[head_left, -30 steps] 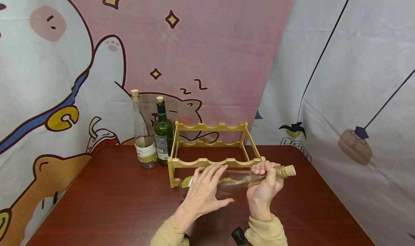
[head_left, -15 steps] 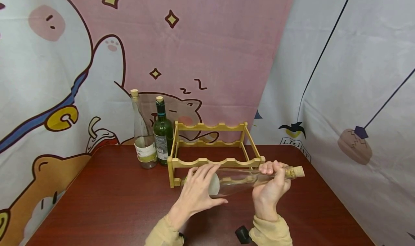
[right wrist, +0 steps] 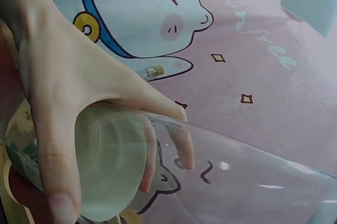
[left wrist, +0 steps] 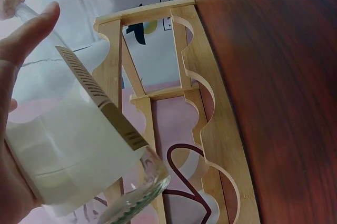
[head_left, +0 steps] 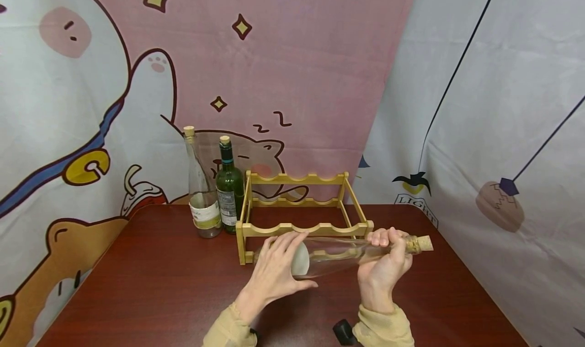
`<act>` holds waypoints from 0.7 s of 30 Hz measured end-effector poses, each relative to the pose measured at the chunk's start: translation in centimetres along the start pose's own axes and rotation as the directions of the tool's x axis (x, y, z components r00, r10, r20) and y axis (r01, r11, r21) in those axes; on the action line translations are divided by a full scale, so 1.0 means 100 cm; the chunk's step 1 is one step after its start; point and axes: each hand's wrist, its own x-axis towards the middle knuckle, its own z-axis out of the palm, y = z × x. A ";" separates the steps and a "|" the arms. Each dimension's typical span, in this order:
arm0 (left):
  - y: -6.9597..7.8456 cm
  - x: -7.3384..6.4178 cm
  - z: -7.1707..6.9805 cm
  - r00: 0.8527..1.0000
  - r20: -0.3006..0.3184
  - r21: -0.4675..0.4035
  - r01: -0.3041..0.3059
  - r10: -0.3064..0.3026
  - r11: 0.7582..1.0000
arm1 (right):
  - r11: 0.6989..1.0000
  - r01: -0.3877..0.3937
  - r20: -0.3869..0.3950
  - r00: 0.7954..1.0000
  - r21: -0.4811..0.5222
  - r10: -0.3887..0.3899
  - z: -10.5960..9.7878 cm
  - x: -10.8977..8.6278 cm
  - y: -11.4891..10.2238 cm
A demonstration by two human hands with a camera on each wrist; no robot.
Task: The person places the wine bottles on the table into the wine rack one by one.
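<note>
A clear glass bottle (head_left: 335, 255) with a cork (head_left: 425, 243) lies sideways in the air before the wooden wine rack (head_left: 262, 231). My left hand (head_left: 274, 273) grips its label end, thumb below and fingers over the top. My right hand (head_left: 384, 268) is wrapped round the neck, just short of the cork. In the left wrist view the bottle's pale label (left wrist: 73, 150) and thick base show close to the rack (left wrist: 213, 92). The right wrist view has the left hand (right wrist: 63, 92) spanning the bottle body; the right hand is out of that view.
A corked clear bottle (head_left: 204, 204) and a green wine bottle (head_left: 230, 184) stand upright left of the rack. The dark red table (head_left: 151, 286) runs beneath. A patterned cloth (head_left: 311, 72) hangs behind and at both sides.
Both hands and the bottle have shifted: the right hand and cork end moved right, while the left hand slid left toward the base. The rack and standing bottles stay in place.
</note>
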 end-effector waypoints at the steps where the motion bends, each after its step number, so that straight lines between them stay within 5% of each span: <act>1: 0.000 0.000 0.000 1.000 -0.004 -0.002 -0.003 0.003 1.000 | 1.000 0.001 -0.002 1.000 0.001 -0.001 0.000 0.000 0.000; 16: 0.002 0.002 -0.004 1.000 -0.009 0.115 0.016 -0.015 0.993 | 0.998 -0.057 0.037 0.998 0.041 0.055 -0.003 0.002 0.002; 21: 0.004 0.001 -0.006 0.999 0.007 0.114 0.049 -0.050 0.992 | 0.997 -0.071 0.083 0.994 -0.040 0.074 -0.005 0.004 0.004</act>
